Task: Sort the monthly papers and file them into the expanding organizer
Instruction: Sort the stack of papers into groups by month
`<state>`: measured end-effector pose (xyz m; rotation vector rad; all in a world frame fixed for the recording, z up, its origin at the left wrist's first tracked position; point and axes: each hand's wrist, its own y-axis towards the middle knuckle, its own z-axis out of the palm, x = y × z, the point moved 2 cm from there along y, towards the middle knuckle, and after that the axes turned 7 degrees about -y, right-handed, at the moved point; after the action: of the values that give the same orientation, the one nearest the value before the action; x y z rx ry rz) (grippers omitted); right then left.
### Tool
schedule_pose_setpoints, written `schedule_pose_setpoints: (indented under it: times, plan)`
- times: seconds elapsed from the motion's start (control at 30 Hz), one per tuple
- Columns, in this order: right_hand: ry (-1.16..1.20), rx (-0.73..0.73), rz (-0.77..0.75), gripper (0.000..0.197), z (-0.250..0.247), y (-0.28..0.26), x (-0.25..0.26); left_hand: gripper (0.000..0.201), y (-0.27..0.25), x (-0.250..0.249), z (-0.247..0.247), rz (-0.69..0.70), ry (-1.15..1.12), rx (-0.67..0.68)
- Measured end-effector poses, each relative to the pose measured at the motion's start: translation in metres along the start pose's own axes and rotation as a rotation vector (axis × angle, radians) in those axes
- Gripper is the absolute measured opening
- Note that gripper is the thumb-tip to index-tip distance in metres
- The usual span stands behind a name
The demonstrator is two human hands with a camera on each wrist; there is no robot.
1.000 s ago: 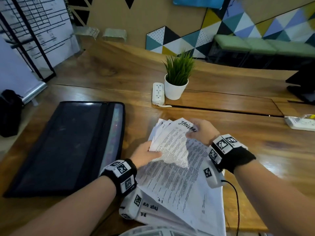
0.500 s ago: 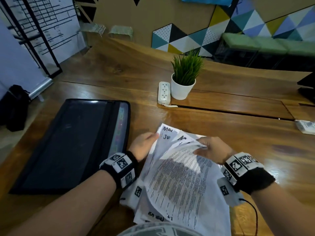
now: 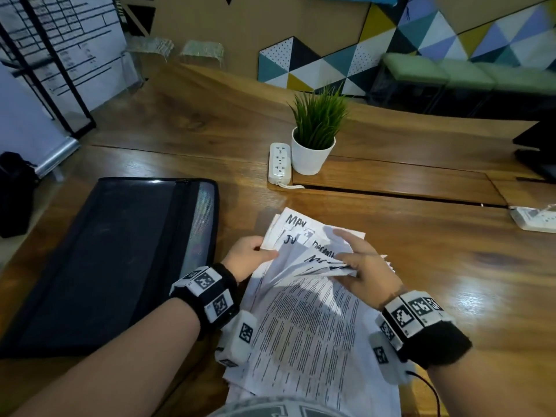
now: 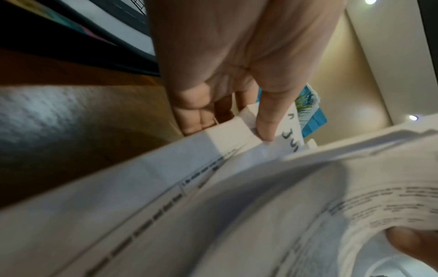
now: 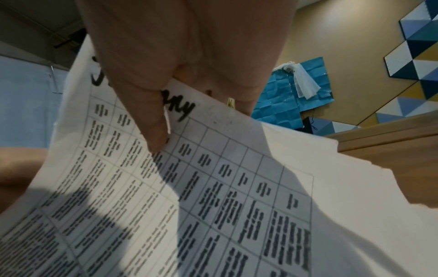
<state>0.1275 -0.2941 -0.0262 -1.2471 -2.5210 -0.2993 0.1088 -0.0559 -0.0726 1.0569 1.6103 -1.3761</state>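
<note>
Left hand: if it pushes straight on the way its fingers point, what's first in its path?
The left hand already pinches the papers; beyond them, probably the right hand, though depth is unclear.

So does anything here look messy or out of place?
Mainly the papers: they lie fanned and askew, not squared, corners labelled with months poking out at different angles, while the left hand and right hand leaf through them. The black organizer lies flat and shut beside them.

Dim warm indoor light, ceiling spotlights (image 4: 369, 1) overhead, glare on the table (image 3: 481, 296), wide-angle edge bending, blurred wrist views.
</note>
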Motion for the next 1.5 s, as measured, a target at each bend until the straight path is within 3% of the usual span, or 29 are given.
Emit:
schedule_pose_setpoints:
  times: [0.23,0.4,0.53,0.77,0.93,1.1,1.27,1.33,1.43,1.5]
  plan:
    - [0.060,0.083,-0.072,0.025,0.002,0.014,0.003,0.031,-0.025,-0.012,0.003,-0.002,-0.171,0.040]
    - [0.236,0.000,-0.095,0.034,0.010,0.014,0.007,0.031,-0.030,-0.011,0.004,-0.009,-0.195,0.080]
    - [0.073,0.104,-0.082,0.032,0.008,0.021,0.003,0.026,-0.032,-0.010,0.001,-0.023,-0.265,0.115]
    - [0.120,0.025,-0.158,0.027,0.012,0.007,0.005,0.017,-0.027,-0.002,-0.003,0.072,-0.140,-0.070]
    - [0.103,-0.021,-0.142,0.060,0.019,-0.003,0.001,0.013,-0.023,0.003,-0.002,0.050,-0.177,-0.133]
    - [0.108,-0.005,-0.137,0.049,0.022,-0.008,-0.003,0.035,-0.024,0.000,-0.002,0.080,-0.147,-0.178]
    - [0.082,-0.044,-0.163,0.040,0.024,-0.012,-0.003,0.082,-0.027,-0.001,-0.004,0.190,-0.099,-0.183]
    - [0.074,-0.054,-0.160,0.040,0.025,-0.013,-0.003,0.069,-0.025,0.002,-0.004,0.246,-0.008,-0.211]
    - [0.082,-0.074,-0.170,0.039,0.023,-0.014,-0.002,0.030,-0.022,0.006,-0.001,0.249,0.082,-0.232]
    - [0.093,-0.068,-0.164,0.037,0.021,-0.013,0.000,0.036,-0.022,0.005,0.001,0.195,0.063,-0.253]
